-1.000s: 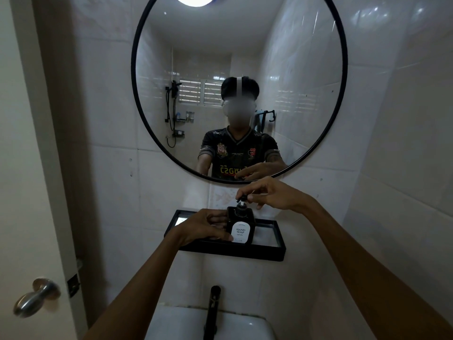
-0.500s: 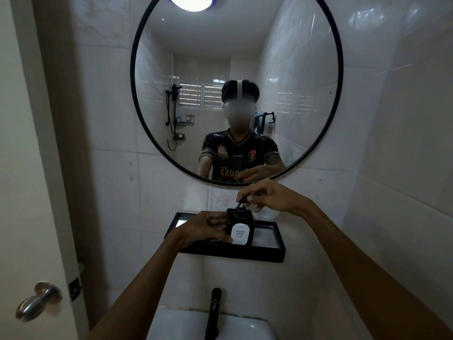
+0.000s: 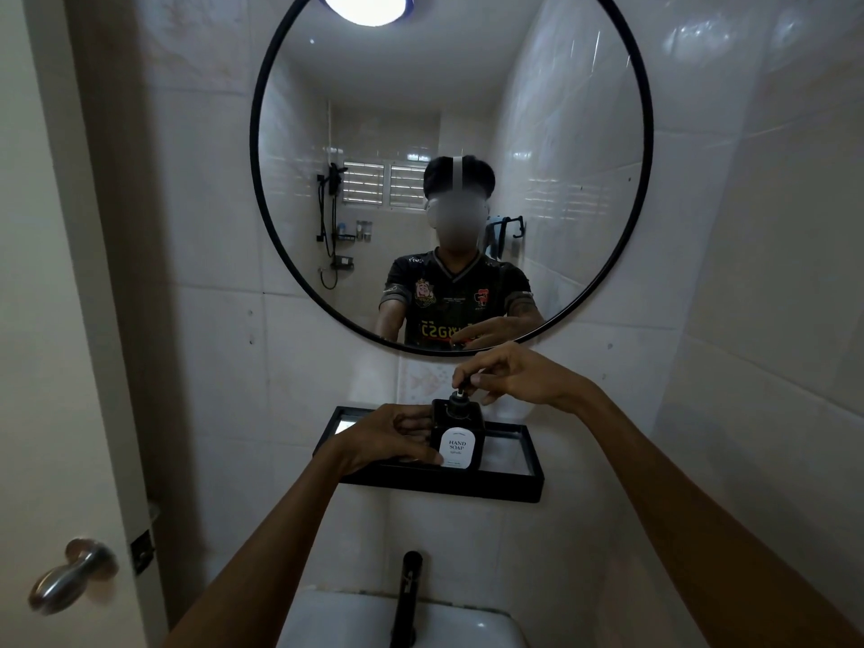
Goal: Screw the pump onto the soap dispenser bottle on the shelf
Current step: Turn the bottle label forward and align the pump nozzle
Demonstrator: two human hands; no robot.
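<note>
A square black soap dispenser bottle (image 3: 457,432) with a white "HAND SOAP" label stands upright on the black wall shelf (image 3: 444,488). My left hand (image 3: 390,437) wraps its left side, thumb on the front by the label. The black pump (image 3: 459,395) sits on the bottle's neck, its head mostly hidden under the fingers. My right hand (image 3: 509,374) comes from the right above the bottle and pinches the pump's top between thumb and fingertips.
A round black-framed mirror (image 3: 262,217) hangs just above the shelf and reflects a person in a dark shirt. Below the shelf stand a black faucet (image 3: 406,596) and a white sink (image 3: 346,619). A door with a metal handle (image 3: 70,575) is at the left.
Both hands stay on the bottle and pump. The right hand's fingers have shifted slightly around the pump top. The view has dropped a little.
</note>
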